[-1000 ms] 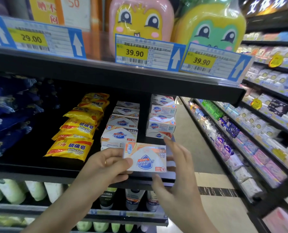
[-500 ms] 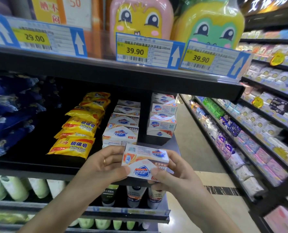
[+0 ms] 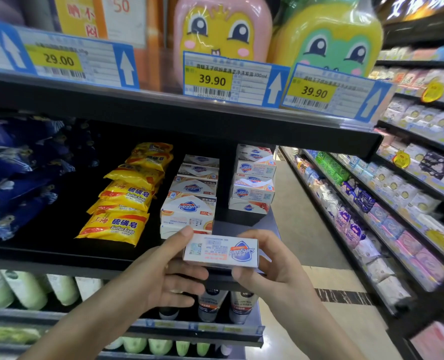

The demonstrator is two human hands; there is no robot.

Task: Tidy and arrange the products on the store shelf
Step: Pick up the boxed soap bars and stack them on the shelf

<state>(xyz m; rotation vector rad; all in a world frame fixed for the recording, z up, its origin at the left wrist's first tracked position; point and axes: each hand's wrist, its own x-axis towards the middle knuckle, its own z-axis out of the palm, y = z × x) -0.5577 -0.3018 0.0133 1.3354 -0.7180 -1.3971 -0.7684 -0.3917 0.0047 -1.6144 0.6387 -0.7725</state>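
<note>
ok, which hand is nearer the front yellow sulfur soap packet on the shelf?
Left. The left hand grips the white Safeguard soap box just right of and below the front yellow sulfur soap packet; the right hand holds the box's far end, further right.

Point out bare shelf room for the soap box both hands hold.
Soap box, left hand, right hand. Free: the dark shelf between blue bags and yellow soap packs; also the front strip below the right box stack. The middle box row is crowded.
</note>
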